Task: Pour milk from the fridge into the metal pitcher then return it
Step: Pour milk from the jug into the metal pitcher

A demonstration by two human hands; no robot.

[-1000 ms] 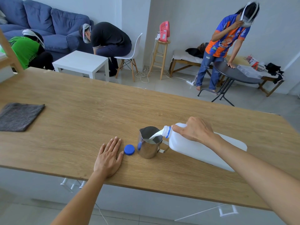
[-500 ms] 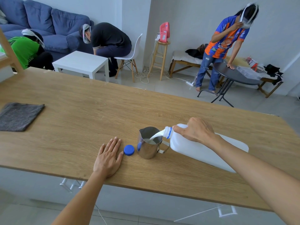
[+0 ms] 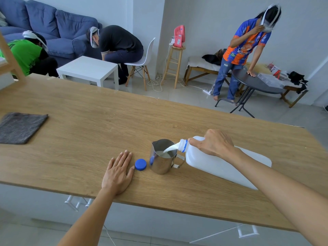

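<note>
A shiny metal pitcher (image 3: 162,164) stands upright near the front edge of the wooden counter (image 3: 88,132), with white milk showing inside. My right hand (image 3: 213,143) grips the handle of a white plastic milk jug (image 3: 220,166), tilted with its open neck over the pitcher's rim. A stream of milk runs from the neck into the pitcher. The jug's blue cap (image 3: 140,164) lies flat on the counter just left of the pitcher. My left hand (image 3: 118,173) rests palm down beside the cap, fingers spread, holding nothing.
A folded grey cloth (image 3: 20,127) lies on the counter at far left. Beyond the counter are a white side table (image 3: 88,69), a blue sofa, a round black table (image 3: 255,82) and three people wearing headsets.
Milk keeps flowing and its level in the pitcher has risen a little. Both hands and the jug stay almost where they were.
</note>
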